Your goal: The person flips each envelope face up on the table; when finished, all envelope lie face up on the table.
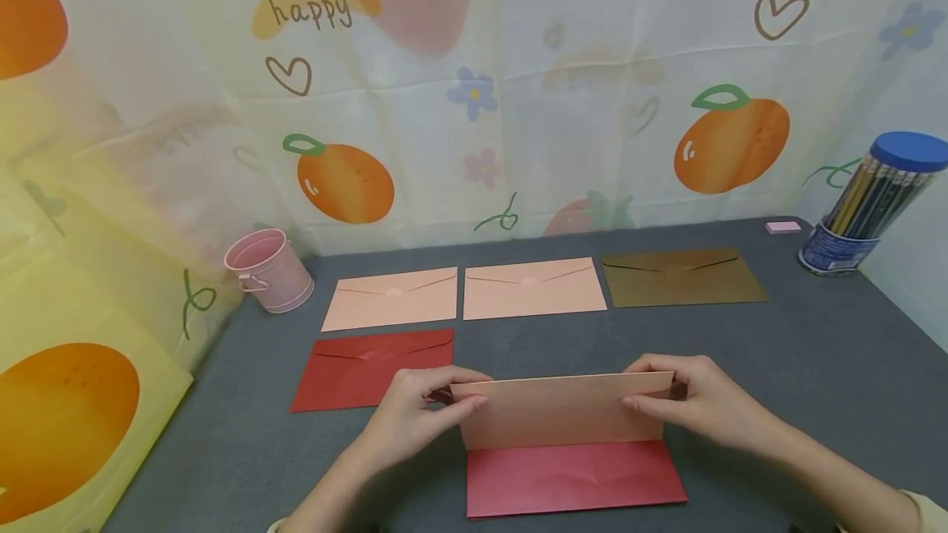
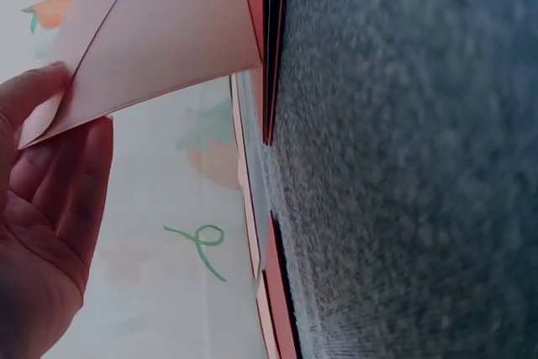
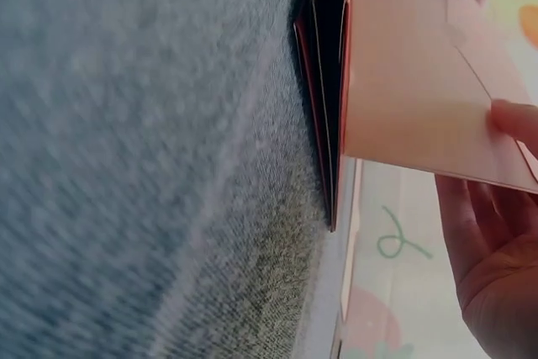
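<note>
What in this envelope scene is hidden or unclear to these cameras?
Separate red envelope: lower right corner, behind the left hand (head view).
Right hand: part cut off by the picture's right edge (right wrist view).
Stack of envelopes: exact count, lost in dark, blurred edges (left wrist view).

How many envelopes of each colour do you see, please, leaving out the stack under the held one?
Peach envelopes: 3, one of them held by the left hand and right hand
Red envelope: 1
Olive-brown envelope: 1
Total: 5
</note>
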{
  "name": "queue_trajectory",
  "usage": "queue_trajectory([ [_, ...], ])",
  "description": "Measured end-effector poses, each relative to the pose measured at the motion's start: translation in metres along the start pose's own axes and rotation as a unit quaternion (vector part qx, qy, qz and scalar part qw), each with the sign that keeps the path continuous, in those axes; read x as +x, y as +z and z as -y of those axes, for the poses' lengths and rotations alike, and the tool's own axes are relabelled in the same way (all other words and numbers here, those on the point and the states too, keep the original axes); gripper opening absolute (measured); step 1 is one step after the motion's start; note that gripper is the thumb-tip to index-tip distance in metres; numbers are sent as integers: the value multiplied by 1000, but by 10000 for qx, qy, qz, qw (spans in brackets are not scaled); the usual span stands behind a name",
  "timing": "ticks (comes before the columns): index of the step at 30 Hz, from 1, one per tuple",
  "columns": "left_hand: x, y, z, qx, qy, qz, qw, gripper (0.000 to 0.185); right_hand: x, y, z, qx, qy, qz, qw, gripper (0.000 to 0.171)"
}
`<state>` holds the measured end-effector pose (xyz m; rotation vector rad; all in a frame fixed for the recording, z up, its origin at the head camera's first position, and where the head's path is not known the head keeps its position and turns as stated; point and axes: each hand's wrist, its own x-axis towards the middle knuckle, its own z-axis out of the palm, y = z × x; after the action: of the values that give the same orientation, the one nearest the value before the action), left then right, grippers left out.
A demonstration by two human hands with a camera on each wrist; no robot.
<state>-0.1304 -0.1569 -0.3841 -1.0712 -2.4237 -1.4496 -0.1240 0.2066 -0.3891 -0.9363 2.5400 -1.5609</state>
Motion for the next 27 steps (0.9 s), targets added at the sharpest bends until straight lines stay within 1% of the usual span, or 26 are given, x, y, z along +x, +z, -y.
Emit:
queue_trajectory([
  [4, 3, -5, 2, -103, -752, 35, 9971, 23, 7, -1, -2, -20, 455, -160, 9988, 17],
  [7, 6, -7, 5, -93, -1156, 6, 9933, 25, 13, -1, -4, 45, 824, -151, 9965, 19],
  [11, 12, -9, 9, -212, -1611, -72, 9867, 28, 22, -1, -9, 217, 1103, -164, 9935, 26],
  [14, 17, -11, 13, -409, -1959, -196, 9796, 30, 29, -2, -15, 440, 1316, -190, 9901, 32],
  [18, 24, -11, 21, -682, -2456, -517, 9656, 33, 39, -2, -20, 787, 1688, -193, 9823, 44],
  [21, 29, -11, 28, -771, -2710, -741, 9566, 34, 45, -3, -23, 918, 1953, -190, 9762, 52],
  [24, 33, -11, 36, -670, -2821, -851, 9533, 34, 52, -4, -27, 935, 2150, -174, 9720, 57],
  [27, 37, -11, 43, -531, -2867, -871, 9526, 33, 58, -4, -31, 943, 2308, -170, 9683, 61],
])
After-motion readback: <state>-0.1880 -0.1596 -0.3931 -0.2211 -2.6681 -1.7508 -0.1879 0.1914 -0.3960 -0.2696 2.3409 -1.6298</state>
